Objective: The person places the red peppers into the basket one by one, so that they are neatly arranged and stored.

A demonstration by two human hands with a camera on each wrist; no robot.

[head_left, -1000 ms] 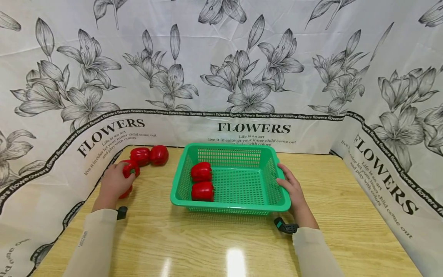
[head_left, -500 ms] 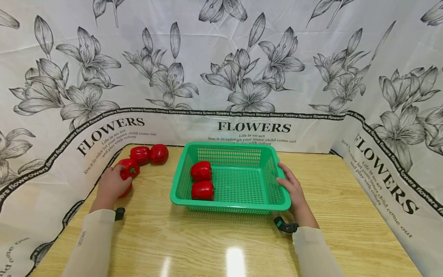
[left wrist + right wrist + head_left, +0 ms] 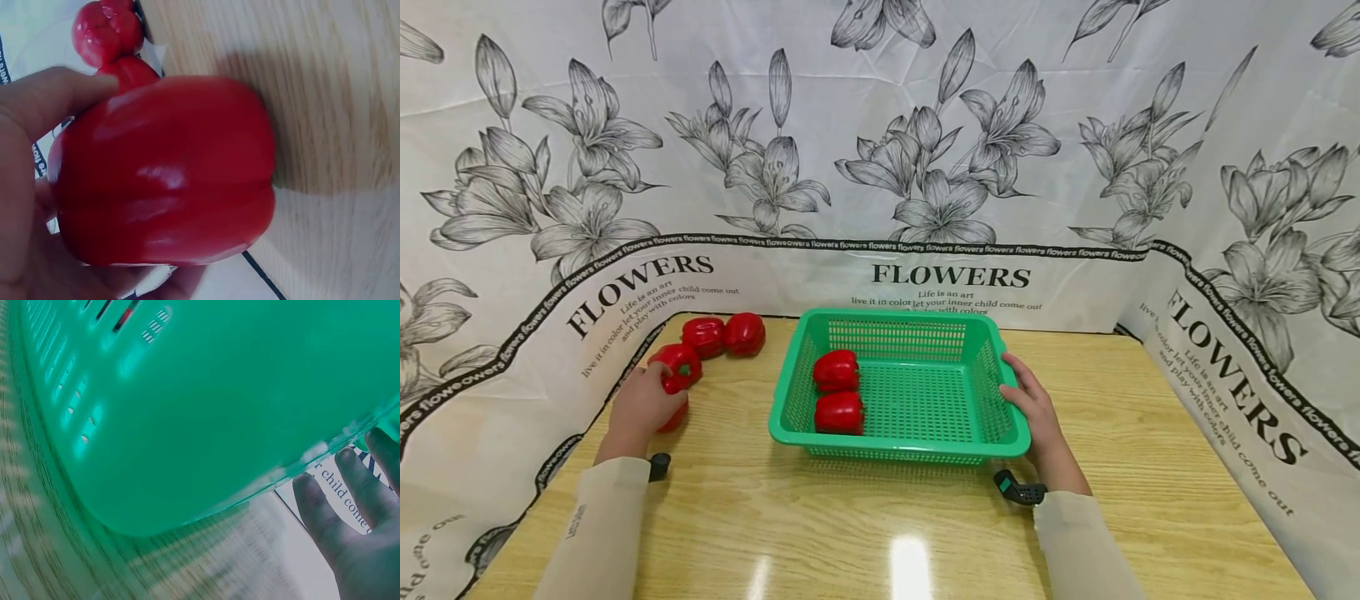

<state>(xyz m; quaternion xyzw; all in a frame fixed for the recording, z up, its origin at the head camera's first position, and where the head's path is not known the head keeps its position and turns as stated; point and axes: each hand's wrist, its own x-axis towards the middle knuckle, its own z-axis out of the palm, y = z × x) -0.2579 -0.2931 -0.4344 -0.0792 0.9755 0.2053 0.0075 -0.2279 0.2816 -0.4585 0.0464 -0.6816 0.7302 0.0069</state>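
Note:
My left hand (image 3: 643, 407) is at the left of the table among red bell peppers. In the left wrist view, my thumb and fingers curl around either side of a large, glossy red bell pepper (image 3: 169, 169). The head view has one bell pepper (image 3: 679, 367) at my fingertips, its green stem showing, and another bell pepper (image 3: 676, 417) partly hidden under the hand; which one is gripped is hard to tell. A green slotted basket (image 3: 902, 450) holds two bell peppers, an upper one (image 3: 836, 371) and a lower one (image 3: 839, 413). My right hand (image 3: 1037, 417) rests straight fingers (image 3: 322, 509) against its right side.
Two more bell peppers, one left (image 3: 703, 337) and one right (image 3: 745, 334), sit at the back left by the cloth. White flower-printed cloth (image 3: 820, 279) walls in the back and sides of the wooden table (image 3: 820, 533).
My left hand has shifted slightly left, uncovering more of the bell pepper at its fingertips, whose stem end has turned more toward the head camera. The right hand and basket look unmoved.

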